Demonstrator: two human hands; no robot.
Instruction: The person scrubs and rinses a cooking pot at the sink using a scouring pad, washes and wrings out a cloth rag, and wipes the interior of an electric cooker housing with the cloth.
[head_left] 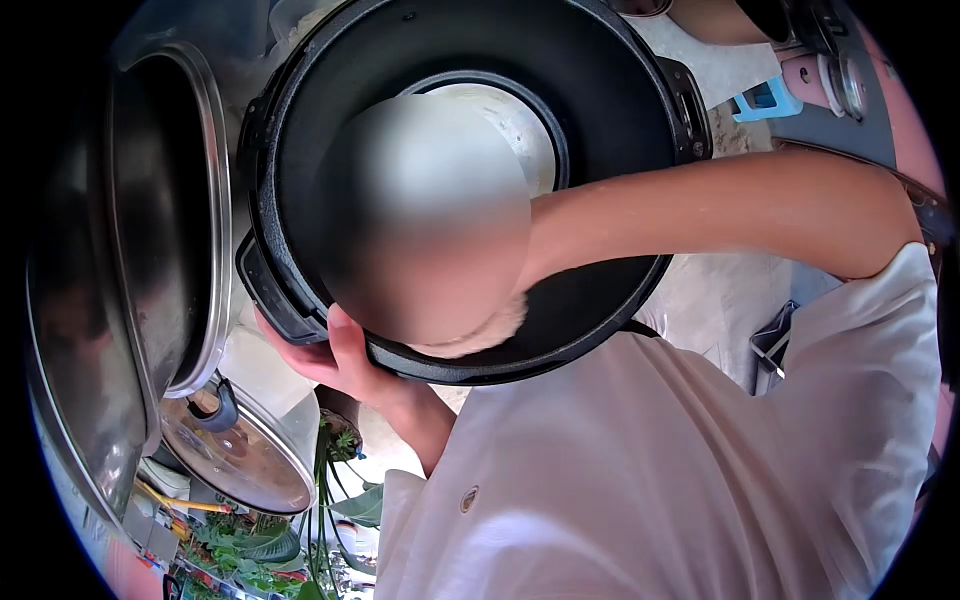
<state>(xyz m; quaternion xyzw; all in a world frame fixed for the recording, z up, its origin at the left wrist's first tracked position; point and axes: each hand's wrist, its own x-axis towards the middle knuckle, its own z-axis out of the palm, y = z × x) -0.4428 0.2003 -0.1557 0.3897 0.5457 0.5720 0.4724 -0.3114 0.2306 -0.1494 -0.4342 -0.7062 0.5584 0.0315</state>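
A large round black pot [620, 130] with side handles is tilted toward me, its wide inside facing the camera. My left hand [350, 365] is closed on its lower-left rim beside a handle, thumb over the edge. From the right, my right forearm [690, 210] reaches across the rim into the pot. A blurred round patch covers my right hand, so its fingers are hidden. Under the patch shows the edge of a pale tan, rough-looking thing [500, 335]; I cannot tell what it is. A dark ring in the pot's middle surrounds a whitish surface [530, 140].
Shiny metal cookware [205, 200] stands close on the left. Below it leans a round glass lid [250, 455] with a metal rim and dark knob. Green plants [250, 545] are at lower left. A light blue stool [768, 98] is at upper right, near pink and grey surfaces.
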